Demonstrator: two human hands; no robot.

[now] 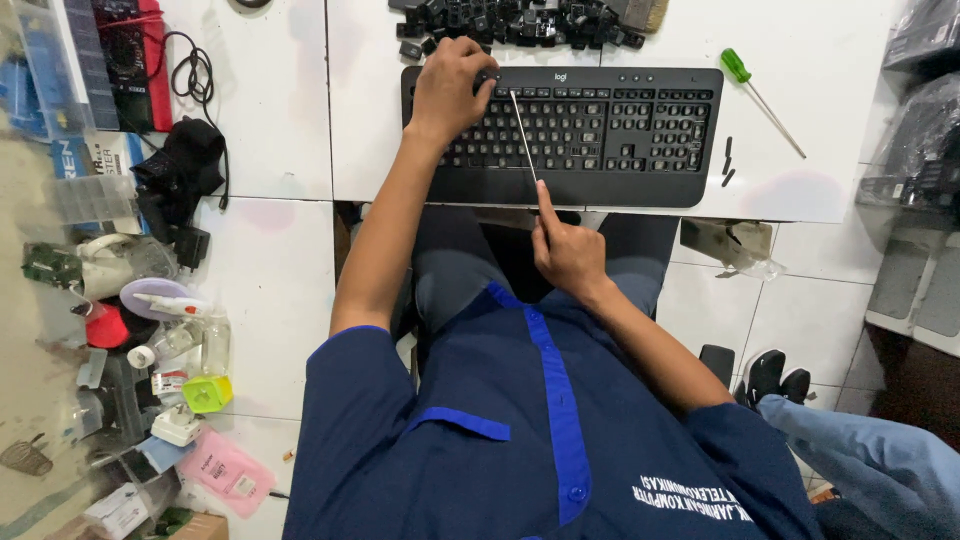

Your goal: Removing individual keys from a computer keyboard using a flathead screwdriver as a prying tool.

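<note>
My left hand (pixel 450 85) clamps the black keyboard (pixel 580 135) steady; right hand (pixel 565 250) pinches a thin metal tool (pixel 523 135), tip angled under the top-row keys.

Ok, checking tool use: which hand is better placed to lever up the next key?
Right. The right hand holds the thin rod, tip on the keyboard; the left hand only rests on its corner.

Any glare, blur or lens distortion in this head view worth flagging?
Head view: even, soft light; keyboard and both hands sharp; mild sheen on the white table, no harsh glare; wide-angle bending at the edges; clutter at the left edge looks smeared.
</note>
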